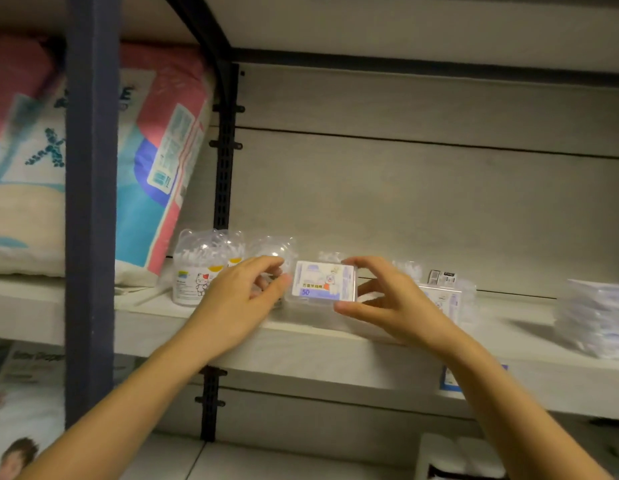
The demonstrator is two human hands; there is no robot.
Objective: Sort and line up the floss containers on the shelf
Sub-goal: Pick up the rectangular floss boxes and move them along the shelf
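Where the pale, matte shelf [336, 355] runs across, a flat rectangular floss container [323, 282] of clear glossy plastic, labelled in print, is held at its middle. Its left edge is pinched by the half-curled left hand [245, 296]; its right corners are spanned by the right hand [387, 299], thumb and forefinger spread wide. Round clear tubs [197, 271] stand near, leftward.

One head-worn wide-angle view looks forward and slightly down from between two shelf levels. It faces the pale grey back panel [405, 202] almost squarely, within arm's reach of the pale shelf board [301, 344]. The clear plastic floss box with a white-and-purple label [323, 281] sits near frame centre, and straight edges bow outward.
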